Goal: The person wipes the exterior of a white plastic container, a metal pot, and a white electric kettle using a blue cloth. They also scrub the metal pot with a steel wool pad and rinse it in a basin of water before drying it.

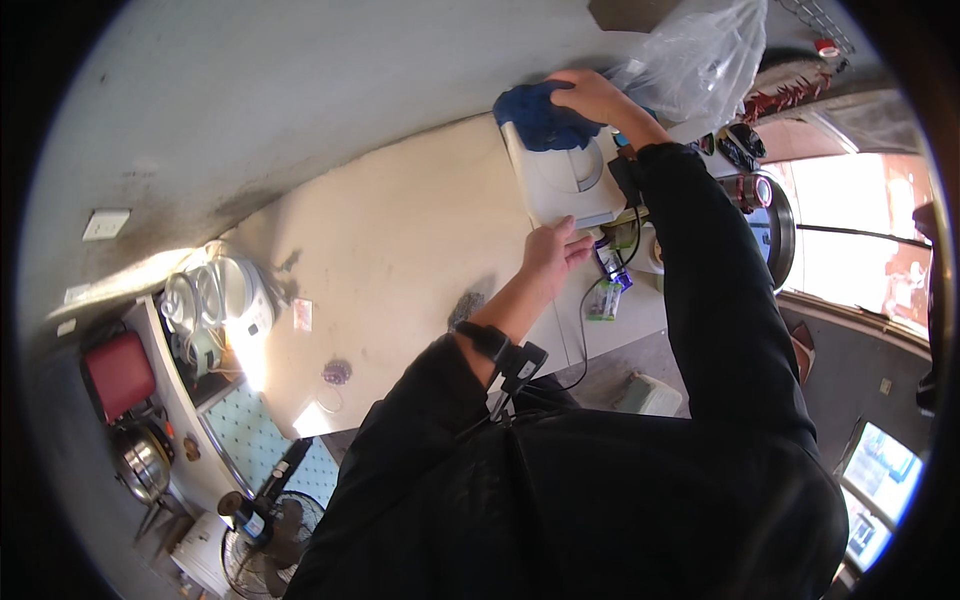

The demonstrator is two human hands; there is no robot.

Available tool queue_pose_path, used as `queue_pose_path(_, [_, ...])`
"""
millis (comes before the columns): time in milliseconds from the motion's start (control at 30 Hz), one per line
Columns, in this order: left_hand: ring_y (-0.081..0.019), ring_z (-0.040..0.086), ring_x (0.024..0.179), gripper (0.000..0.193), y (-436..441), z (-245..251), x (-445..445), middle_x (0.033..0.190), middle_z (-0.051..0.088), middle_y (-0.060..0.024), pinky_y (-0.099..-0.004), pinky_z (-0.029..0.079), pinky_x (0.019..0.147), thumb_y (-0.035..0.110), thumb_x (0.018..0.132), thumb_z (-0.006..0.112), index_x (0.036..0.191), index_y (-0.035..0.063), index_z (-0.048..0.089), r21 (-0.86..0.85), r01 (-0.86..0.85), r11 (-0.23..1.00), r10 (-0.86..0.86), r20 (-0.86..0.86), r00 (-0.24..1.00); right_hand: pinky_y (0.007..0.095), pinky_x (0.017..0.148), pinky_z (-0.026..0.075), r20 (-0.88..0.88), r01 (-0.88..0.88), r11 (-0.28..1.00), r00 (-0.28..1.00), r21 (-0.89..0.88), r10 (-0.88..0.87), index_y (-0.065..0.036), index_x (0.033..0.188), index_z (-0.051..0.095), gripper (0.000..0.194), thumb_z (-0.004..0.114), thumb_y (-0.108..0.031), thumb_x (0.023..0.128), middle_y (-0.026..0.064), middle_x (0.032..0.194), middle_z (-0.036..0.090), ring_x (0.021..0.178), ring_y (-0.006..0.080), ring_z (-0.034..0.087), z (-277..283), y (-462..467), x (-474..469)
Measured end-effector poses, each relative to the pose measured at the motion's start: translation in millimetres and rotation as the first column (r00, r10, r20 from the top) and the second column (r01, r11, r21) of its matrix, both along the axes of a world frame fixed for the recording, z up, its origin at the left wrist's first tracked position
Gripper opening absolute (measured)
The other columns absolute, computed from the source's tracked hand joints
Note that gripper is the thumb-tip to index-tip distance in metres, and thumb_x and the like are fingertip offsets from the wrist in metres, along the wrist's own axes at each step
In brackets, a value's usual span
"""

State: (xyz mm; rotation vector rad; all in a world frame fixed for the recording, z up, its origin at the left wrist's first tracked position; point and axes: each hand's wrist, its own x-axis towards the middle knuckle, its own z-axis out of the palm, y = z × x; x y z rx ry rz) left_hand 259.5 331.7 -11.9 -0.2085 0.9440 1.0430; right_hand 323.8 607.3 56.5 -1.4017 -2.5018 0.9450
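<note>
My right hand [589, 97] presses a dark blue cloth [541, 120] onto the wall-side edge of a white, box-like appliance [551, 180] with a curved grey handle on top. Its fingers are bent over the cloth and partly hidden from view. At the near edge of the same appliance is my left hand [553, 259], fingers apart and holding nothing. Whether its fingertips touch the appliance I cannot tell. Under both arms lies a cream-coloured tabletop [375, 217]. A black cable [585, 330] runs past the left hand, close to several small packets [606, 300].
A clear plastic bag [701, 64] hangs at the upper right. On the table's left side are a white rice cooker [251, 296], a small card [302, 314] and a purple beaded item [337, 372]. A black fan [274, 532] stands at lower left. A large metal pan [783, 236] is at right.
</note>
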Motion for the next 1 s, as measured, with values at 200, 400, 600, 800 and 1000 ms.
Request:
queue_pose_path(200, [-0.0294, 0.075, 0.1, 0.047, -47, 17, -60, 0.128, 0.071, -0.015, -0.0415, 0.062, 0.081, 0.031, 0.107, 0.068, 0.142, -0.0008, 0.062, 0.194, 0.463, 0.865, -0.423, -0.216, 0.88, 0.0386, 0.084, 0.059, -0.085, 0.078, 0.977, 0.994, 0.2, -0.061, -0.016, 0.13, 0.076, 0.035, 0.072, -0.029, 0.097, 0.0197, 0.106, 0.078, 0.093, 0.0264, 0.077, 62, -46, -19])
queue_pose_path(400, [-0.0136, 0.073, 0.09, 0.038, -177, 22, -230, 0.111, 0.078, -0.0058, -0.0299, 0.06, 0.076, 0.025, 0.104, 0.073, 0.135, 0.0038, 0.07, 0.111, 0.479, 0.871, -0.365, -0.507, 0.781, 0.0384, 0.089, 0.059, -0.295, 0.062, 0.921, 0.954, 0.384, 0.058, -0.01, 0.13, 0.074, 0.033, 0.071, -0.011, 0.097, 0.0198, 0.111, 0.078, 0.097, 0.0316, 0.077, 139, -200, -52])
queue_pose_path(600, [-0.0321, 0.073, 0.099, 0.04, -358, -34, -346, 0.114, 0.072, -0.0103, -0.0417, 0.06, 0.085, 0.008, 0.094, 0.07, 0.134, 0.0138, 0.073, -0.324, 0.319, 0.891, -0.251, -0.935, -0.25, 0.0432, 0.089, 0.059, -0.238, 0.043, 0.979, 0.971, 0.198, 0.005, -0.004, 0.126, 0.073, 0.032, 0.071, -0.007, 0.094, 0.0222, 0.117, 0.076, 0.103, 0.0395, 0.075, 51, -318, -41])
queue_pose_path(800, [-0.0346, 0.069, 0.114, 0.041, -384, -29, -355, 0.125, 0.065, -0.0148, -0.046, 0.058, 0.094, 0.005, 0.09, 0.069, 0.13, 0.012, 0.072, -0.508, 0.358, 0.784, -0.348, -0.836, -0.424, 0.0466, 0.1, 0.055, -0.108, 0.344, 0.939, 0.934, 0.015, -0.341, -0.006, 0.14, 0.065, 0.046, 0.072, -0.026, 0.099, 0.0239, 0.128, 0.072, 0.117, 0.0435, 0.069, -91, -378, -14])
queue_pose_path(1000, [-0.0317, 0.073, 0.097, 0.023, -361, -40, -358, 0.114, 0.072, -0.016, -0.0427, 0.059, 0.085, 0.013, 0.097, 0.072, 0.118, 0.0066, 0.075, -0.288, 0.437, 0.852, -0.323, -0.946, 0.008, 0.0518, 0.118, 0.042, 0.255, 0.099, 0.939, 0.948, 0.329, -0.19, -0.01, 0.158, 0.05, 0.077, 0.081, -0.029, 0.091, 0.0233, 0.155, 0.055, 0.142, 0.0431, 0.05, -24, -424, -55])
